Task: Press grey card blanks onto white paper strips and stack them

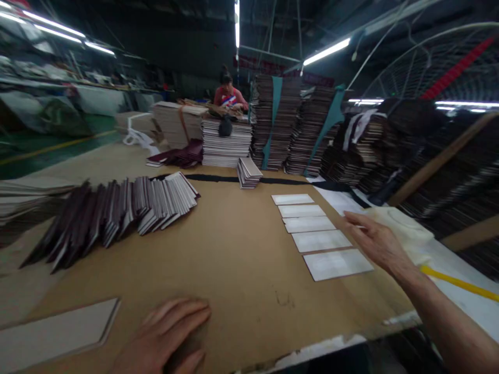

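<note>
My left hand (167, 332) rests at the front of the brown tabletop, fingers stretched and thumb apart, with nothing in it. To its left lies a flat pale board (58, 335) with a dark edge. On the right, my right hand (376, 241) hovers just beside a column of several white rectangular panels (322, 241) laid face up. Its fingers reach toward them, slightly apart, and no held thing shows. A small stack of folded panels (249, 173) stands at the far middle. Fanned across the left is a long row of maroon and white folded panels (128, 208).
Tall bundles of dark boards (276, 124) tied with teal strips line the back, beside a white-edged stack (226, 143). Behind them sits another person (230, 98). At right are a pale yellow block (401, 228), a yellow strip (460, 283) and a large fan (440, 67).
</note>
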`<action>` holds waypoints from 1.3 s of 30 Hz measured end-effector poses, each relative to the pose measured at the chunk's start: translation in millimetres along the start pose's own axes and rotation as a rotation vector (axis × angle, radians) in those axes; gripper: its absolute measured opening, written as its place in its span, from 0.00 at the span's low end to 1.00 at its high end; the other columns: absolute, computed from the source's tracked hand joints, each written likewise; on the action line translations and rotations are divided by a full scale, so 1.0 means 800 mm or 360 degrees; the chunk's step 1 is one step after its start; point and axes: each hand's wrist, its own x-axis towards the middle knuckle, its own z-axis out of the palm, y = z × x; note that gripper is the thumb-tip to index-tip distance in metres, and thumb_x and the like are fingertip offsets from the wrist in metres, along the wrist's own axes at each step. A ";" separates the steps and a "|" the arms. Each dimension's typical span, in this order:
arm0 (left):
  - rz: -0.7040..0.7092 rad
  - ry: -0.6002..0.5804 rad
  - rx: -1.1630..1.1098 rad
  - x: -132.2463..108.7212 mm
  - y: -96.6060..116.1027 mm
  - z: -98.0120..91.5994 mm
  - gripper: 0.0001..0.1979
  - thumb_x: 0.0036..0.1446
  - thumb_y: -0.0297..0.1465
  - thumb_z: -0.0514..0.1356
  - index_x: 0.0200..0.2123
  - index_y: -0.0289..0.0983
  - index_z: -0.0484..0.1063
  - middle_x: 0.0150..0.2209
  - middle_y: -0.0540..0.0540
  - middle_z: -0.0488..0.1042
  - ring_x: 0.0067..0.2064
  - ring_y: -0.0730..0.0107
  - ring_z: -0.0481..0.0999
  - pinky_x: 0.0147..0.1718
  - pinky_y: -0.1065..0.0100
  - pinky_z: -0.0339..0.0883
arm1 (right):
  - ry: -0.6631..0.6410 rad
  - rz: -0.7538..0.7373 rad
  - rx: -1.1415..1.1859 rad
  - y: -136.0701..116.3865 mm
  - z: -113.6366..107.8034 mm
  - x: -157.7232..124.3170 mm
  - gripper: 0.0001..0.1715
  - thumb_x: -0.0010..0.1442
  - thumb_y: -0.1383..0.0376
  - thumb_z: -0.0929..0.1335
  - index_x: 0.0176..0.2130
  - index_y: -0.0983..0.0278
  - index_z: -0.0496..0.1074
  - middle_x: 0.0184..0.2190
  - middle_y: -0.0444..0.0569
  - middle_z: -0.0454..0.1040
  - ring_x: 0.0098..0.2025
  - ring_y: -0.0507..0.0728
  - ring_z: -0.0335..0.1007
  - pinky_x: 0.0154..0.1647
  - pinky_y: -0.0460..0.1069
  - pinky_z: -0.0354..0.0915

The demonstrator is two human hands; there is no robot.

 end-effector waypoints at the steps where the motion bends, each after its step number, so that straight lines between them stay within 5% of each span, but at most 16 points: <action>1: 0.0022 -0.0043 -0.0030 0.010 0.012 0.002 0.25 0.61 0.39 0.61 0.62 0.54 0.67 0.54 0.49 0.78 0.54 0.56 0.77 0.54 0.58 0.73 | 0.0016 0.0082 0.0023 0.018 -0.010 -0.028 0.25 0.70 0.54 0.59 0.54 0.65 0.75 0.46 0.54 0.81 0.42 0.60 0.81 0.41 0.52 0.76; 4: 0.0100 -0.0307 -0.0173 0.059 0.056 0.013 0.27 0.60 0.35 0.62 0.63 0.50 0.66 0.58 0.46 0.75 0.58 0.56 0.74 0.57 0.56 0.71 | 0.0045 0.0221 0.0068 0.051 -0.017 -0.091 0.25 0.68 0.53 0.61 0.51 0.66 0.76 0.43 0.55 0.82 0.39 0.62 0.81 0.38 0.53 0.77; 7: 0.0147 -0.0576 -0.0323 0.122 0.098 0.041 0.28 0.62 0.33 0.61 0.64 0.44 0.62 0.62 0.42 0.70 0.62 0.57 0.68 0.61 0.52 0.66 | 0.0015 0.0208 0.0088 0.061 0.000 -0.117 0.24 0.68 0.55 0.61 0.52 0.65 0.76 0.47 0.55 0.81 0.47 0.64 0.79 0.48 0.57 0.75; 11: 0.0139 -0.0649 -0.0363 0.192 0.144 0.089 0.32 0.60 0.35 0.61 0.65 0.35 0.58 0.65 0.35 0.65 0.64 0.50 0.64 0.64 0.44 0.60 | 0.0002 0.0161 0.0067 0.058 0.025 -0.124 0.26 0.69 0.54 0.60 0.56 0.67 0.73 0.54 0.59 0.77 0.56 0.67 0.72 0.60 0.64 0.66; 15: 0.0028 -0.0691 -0.0259 0.211 0.169 0.111 0.34 0.61 0.37 0.61 0.66 0.30 0.57 0.66 0.31 0.62 0.67 0.44 0.60 0.65 0.41 0.55 | 0.0035 0.0154 0.0060 0.051 0.031 -0.139 0.31 0.72 0.52 0.58 0.56 0.72 0.72 0.54 0.64 0.75 0.57 0.68 0.71 0.61 0.65 0.65; 21: -0.0104 -0.0700 -0.0374 0.135 0.157 0.077 0.38 0.62 0.38 0.60 0.70 0.35 0.49 0.70 0.34 0.56 0.71 0.49 0.54 0.69 0.45 0.51 | 0.0045 -0.0044 0.0142 0.007 0.032 -0.182 0.31 0.73 0.50 0.57 0.58 0.70 0.69 0.54 0.62 0.75 0.55 0.67 0.72 0.59 0.64 0.68; 29: -0.0488 -0.0429 -0.0216 -0.001 0.113 0.012 0.38 0.68 0.38 0.56 0.72 0.48 0.35 0.74 0.39 0.46 0.72 0.49 0.53 0.68 0.42 0.54 | 0.0109 -0.0489 0.0246 -0.123 0.054 -0.192 0.26 0.74 0.54 0.59 0.59 0.70 0.66 0.52 0.63 0.75 0.53 0.68 0.73 0.55 0.65 0.70; 35: -0.0523 -0.0044 -0.0151 -0.036 0.095 -0.014 0.33 0.67 0.31 0.57 0.70 0.43 0.47 0.69 0.36 0.55 0.69 0.51 0.60 0.66 0.46 0.60 | 0.0097 -0.0682 0.0366 -0.168 0.062 -0.182 0.26 0.74 0.54 0.59 0.59 0.69 0.67 0.52 0.63 0.75 0.51 0.68 0.74 0.52 0.65 0.71; 39: -0.0455 0.0387 -0.0115 -0.047 0.081 -0.029 0.19 0.67 0.26 0.56 0.60 0.43 0.66 0.45 0.45 0.77 0.45 0.67 0.79 0.46 0.65 0.75 | 0.0016 -0.0509 0.0630 -0.150 0.064 -0.184 0.25 0.72 0.52 0.61 0.61 0.62 0.66 0.54 0.56 0.75 0.52 0.66 0.74 0.56 0.63 0.70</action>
